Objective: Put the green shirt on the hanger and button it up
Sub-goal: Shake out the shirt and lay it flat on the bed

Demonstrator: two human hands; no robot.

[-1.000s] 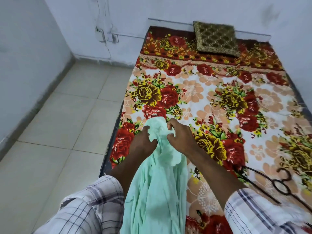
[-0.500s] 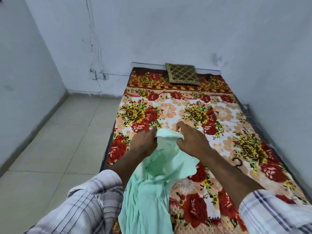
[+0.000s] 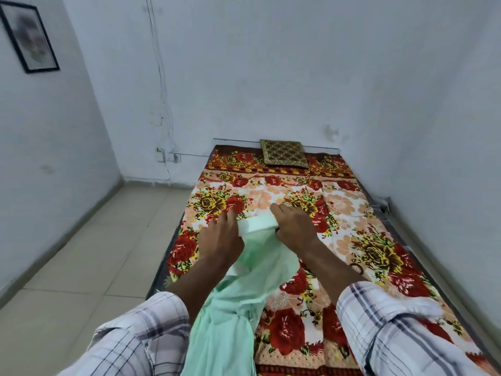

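The pale green shirt hangs from both my hands above the near part of the bed and drapes down between my forearms. My left hand grips its top edge on the left. At the right side of that edge my right hand holds the same folded band of cloth, which is stretched between the hands. Of the dark hanger only a small curved piece shows on the bedsheet just right of my right forearm; the rest is hidden by the arm.
The bed with a red and yellow floral sheet fills the right half, against the right wall. A brown patterned cushion lies at its far end. Tiled floor lies to the left. A framed picture hangs on the left wall.
The view has tilted upward, so more wall shows and the bed sits lower. Both hands have kept hold of the shirt's top edge and pulled it flatter between them. My right arm now hides most of the hanger.
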